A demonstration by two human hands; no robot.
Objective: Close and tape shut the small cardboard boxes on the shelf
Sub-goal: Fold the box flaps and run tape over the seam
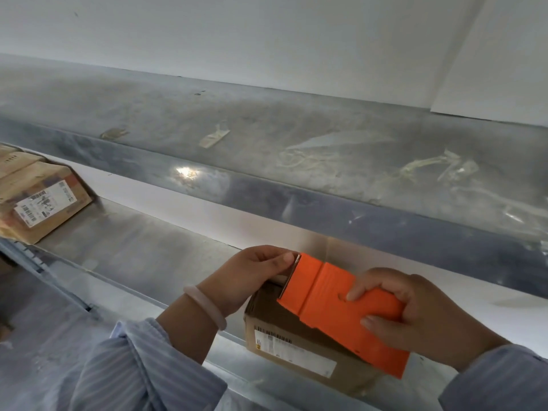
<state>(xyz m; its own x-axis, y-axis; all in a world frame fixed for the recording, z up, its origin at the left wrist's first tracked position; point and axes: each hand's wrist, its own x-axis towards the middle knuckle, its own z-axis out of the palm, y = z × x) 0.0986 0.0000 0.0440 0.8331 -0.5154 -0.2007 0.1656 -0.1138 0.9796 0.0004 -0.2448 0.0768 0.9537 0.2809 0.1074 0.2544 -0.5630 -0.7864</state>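
Right hand (415, 315) grips orange tape dispenser (341, 307) over small cardboard box (284, 342) on metal shelf (142, 247). Left hand (255, 274) pinches at dispenser's front edge. Second box (41, 197) sits far left.

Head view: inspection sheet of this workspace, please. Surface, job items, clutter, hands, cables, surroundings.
Surface: metal shelf, scuffed and dull.
Job's things: cardboard box at the shelf's front edge, label facing out; orange tape dispenser over its top; labelled boxes far left.
Clutter: tape scraps on the upper shelf.
Grippers: left hand pinches the dispenser's blade end; right hand grips its handle.
Cables: nothing seen.
Surroundings: white wall behind.
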